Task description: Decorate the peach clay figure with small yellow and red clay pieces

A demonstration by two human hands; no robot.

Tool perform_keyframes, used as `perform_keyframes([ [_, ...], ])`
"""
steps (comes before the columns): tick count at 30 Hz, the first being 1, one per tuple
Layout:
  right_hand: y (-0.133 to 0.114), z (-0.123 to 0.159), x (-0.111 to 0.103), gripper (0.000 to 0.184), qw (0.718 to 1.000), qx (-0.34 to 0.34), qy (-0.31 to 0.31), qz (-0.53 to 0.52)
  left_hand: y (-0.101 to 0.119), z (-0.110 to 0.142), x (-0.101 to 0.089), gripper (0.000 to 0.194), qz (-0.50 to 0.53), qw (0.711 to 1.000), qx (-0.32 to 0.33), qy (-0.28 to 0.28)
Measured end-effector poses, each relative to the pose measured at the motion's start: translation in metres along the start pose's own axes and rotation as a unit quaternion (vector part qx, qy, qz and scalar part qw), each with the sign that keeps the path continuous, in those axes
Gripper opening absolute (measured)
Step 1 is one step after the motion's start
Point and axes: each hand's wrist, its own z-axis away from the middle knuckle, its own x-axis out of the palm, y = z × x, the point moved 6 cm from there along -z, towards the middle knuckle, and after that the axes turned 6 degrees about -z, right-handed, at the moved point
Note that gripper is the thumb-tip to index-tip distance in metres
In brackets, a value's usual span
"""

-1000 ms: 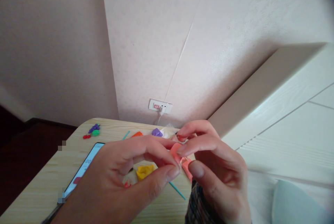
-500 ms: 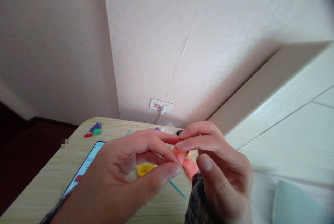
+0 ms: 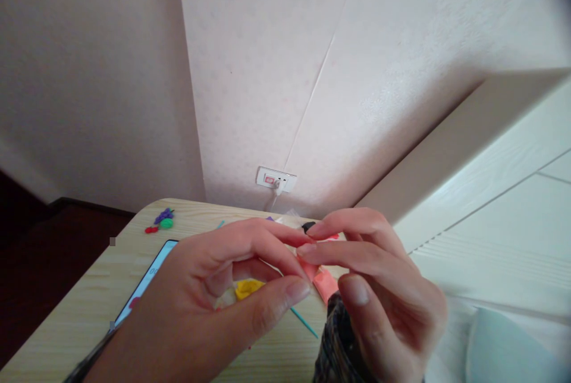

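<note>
My left hand (image 3: 241, 276) is held above the table with its thumb and fingertips closed in a pinch. Whatever lies between those tips is hidden or too small to name. Facing it from the right, my right hand (image 3: 379, 282) has its fingers stretched apart, with the index and middle tips at the left fingertips and the thumb away from them. A yellow clay-like piece (image 3: 248, 289) shows through the gap below my left fingers. Under the hands lies a thin teal stick (image 3: 304, 322), and pink packets (image 3: 325, 283) are partly covered by my right fingers.
On the wooden table (image 3: 66, 317), a phone (image 3: 145, 288) lies left, partly behind my left wrist. Small purple (image 3: 164, 215), green (image 3: 166, 223) and red (image 3: 151, 229) clay-like shapes sit at the back left corner. A wall socket (image 3: 276, 179) holds a plugged-in charger behind.
My right hand has shifted slightly to the right, its thumb a little farther from the left fingertips. The left hand keeps its pinch almost in place.
</note>
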Motion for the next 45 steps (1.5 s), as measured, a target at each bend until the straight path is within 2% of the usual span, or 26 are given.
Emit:
perform_keyframes([
  [5,-0.007,0.0,0.0,0.027,0.99,-0.112,-0.004,0.082,0.0,0.0,0.001,0.011,0.02,1.0,0.009,-0.001],
  [11,-0.008,0.0,-0.008,0.025,0.976,-0.174,0.093,0.09,0.002,0.001,-0.001,0.012,-0.007,0.998,0.058,0.0],
  [13,-0.01,0.0,-0.008,0.025,0.974,-0.184,0.095,0.091,0.0,0.001,-0.003,0.013,-0.008,0.998,0.053,0.013],
  [20,-0.013,-0.001,-0.005,0.025,0.98,-0.155,0.025,0.121,0.0,0.003,-0.006,0.012,-0.046,0.996,0.076,0.026],
  [28,-0.013,0.0,-0.004,0.024,0.98,-0.152,0.029,0.127,0.001,0.004,-0.008,0.011,-0.05,0.994,0.069,0.06],
  [33,-0.014,0.0,-0.004,0.024,0.974,-0.184,0.016,0.133,0.004,0.004,-0.007,0.01,-0.07,0.993,0.088,0.038],
  [36,-0.011,0.0,-0.01,0.021,0.977,-0.177,0.064,0.095,0.002,0.005,-0.007,0.011,-0.055,0.994,0.082,0.049],
  [39,-0.005,0.001,-0.013,0.019,0.984,-0.137,0.093,0.064,-0.001,0.007,-0.006,0.012,-0.037,0.995,0.067,0.067],
  [43,0.004,0.0,-0.008,0.026,0.998,-0.036,0.017,0.044,-0.001,0.009,-0.005,0.01,-0.032,0.994,0.068,0.078],
  [45,0.006,0.001,-0.005,0.032,0.999,-0.007,-0.016,0.035,-0.001,0.01,-0.004,0.008,-0.03,0.994,0.067,0.08],
])
